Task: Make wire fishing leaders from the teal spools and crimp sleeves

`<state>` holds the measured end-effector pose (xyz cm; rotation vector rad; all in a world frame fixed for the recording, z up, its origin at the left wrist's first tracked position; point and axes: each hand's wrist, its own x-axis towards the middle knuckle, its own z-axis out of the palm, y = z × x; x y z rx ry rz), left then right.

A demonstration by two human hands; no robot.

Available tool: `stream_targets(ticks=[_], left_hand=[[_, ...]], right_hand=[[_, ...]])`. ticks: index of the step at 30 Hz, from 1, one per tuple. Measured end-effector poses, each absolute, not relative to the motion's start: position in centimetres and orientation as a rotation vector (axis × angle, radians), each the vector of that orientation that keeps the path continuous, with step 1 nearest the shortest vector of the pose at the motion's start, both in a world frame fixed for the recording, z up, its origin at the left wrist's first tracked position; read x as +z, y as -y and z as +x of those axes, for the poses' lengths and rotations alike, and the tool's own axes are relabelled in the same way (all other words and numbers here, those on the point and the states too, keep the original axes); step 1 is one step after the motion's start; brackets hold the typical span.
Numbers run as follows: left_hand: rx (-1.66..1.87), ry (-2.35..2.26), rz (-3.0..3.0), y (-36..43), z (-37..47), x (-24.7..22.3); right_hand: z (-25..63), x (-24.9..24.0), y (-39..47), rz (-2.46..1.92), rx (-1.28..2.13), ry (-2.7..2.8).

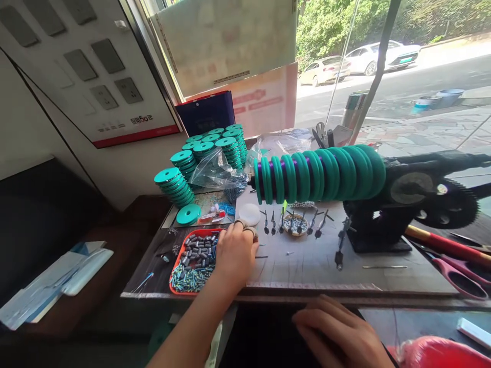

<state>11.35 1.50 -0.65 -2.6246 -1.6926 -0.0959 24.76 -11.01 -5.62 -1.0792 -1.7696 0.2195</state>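
My left hand (235, 255) rests at the board's left part, over the right edge of a red tray (172, 278). Its fingers are bent down and closed, and what they hold, if anything, is hidden. The tray contains grey metal cylinders (199, 250) and small blue-green pieces (190, 279). Beside the fingertips lies a thin dark rod (261, 256). Below the board's front edge is my right hand (341, 332), fingers loosely extended, with nothing visible in it. Green spools with purple line (318, 174) are lined up on the shaft of a black geared winder (387, 204).
Stacks of green spools (226, 145) stand at the back left beside clear plastic bags (217, 168). A round dish of small parts (295, 225) and several dark swivel-like pieces (318, 231) lie under the shaft. Pink-handled scissors (460, 278) are at the right.
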Motion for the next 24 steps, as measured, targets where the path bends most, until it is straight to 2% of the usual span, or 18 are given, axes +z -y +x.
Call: stream_targets(ticks=[9,12,14,15,19,24], left_hand=[[-0.345,1.673,-2.810,-1.2,11.4,0.5],[-0.679,1.816,-2.927,1.2,9.7,1.7],[-1.529,2.115,-3.117,3.7,8.6,1.7],[-1.795,2.235,-3.087,5.0,8.2,1.4],[-2.186,2.535,-2.917,9.4,7.7,-1.2],[-2.399,2.742,-2.335,11.9,8.6,-2.6]], right_hand=[[25.3,-4.7,11.3,-1.131,0.260,1.736],[25.3,-4.4,11.7,-1.126,0.267,1.738],[25.2,-4.2,12.0,-1.124,0.259,1.760],[25.1,-4.2,12.1,-1.126,0.250,1.774],[24.5,-4.3,12.7,-1.142,0.197,1.840],[23.8,-4.1,13.7,-1.140,0.090,1.906]])
